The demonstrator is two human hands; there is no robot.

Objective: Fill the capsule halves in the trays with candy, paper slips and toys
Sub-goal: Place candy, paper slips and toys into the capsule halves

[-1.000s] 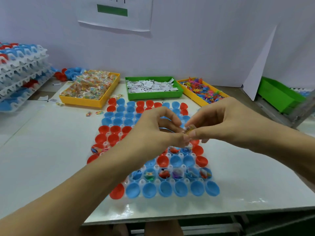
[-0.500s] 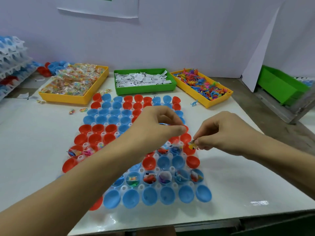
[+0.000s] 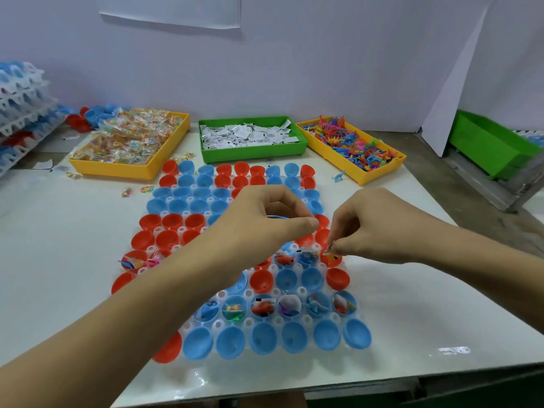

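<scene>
A clear tray (image 3: 247, 322) on the white table holds several red and blue capsule halves. One row near the front, and some halves further up, hold toys, slips and candy. My right hand (image 3: 382, 231) pinches a small piece (image 3: 330, 251), white and orange, just above a red capsule half (image 3: 335, 262) at the tray's right edge. My left hand (image 3: 265, 222) hovers over the tray's middle with its fingers curled and thumb against forefinger. Nothing shows inside it. Behind the tray stand the candy bin (image 3: 117, 172), the paper slip bin (image 3: 253, 154) and the toy bin (image 3: 365, 179).
Stacked trays of capsules (image 3: 20, 113) stand at the far left, with loose capsule halves (image 3: 94, 116) behind the candy bin. Loose candies (image 3: 138, 189) and a blue toy (image 3: 338, 176) lie on the table. A green crate (image 3: 494, 148) sits off the table's right edge.
My hands were touching fingertip to fingertip over the tray. The right hand has drawn away to the right and down with the small piece, to the tray's right edge. The left hand stays.
</scene>
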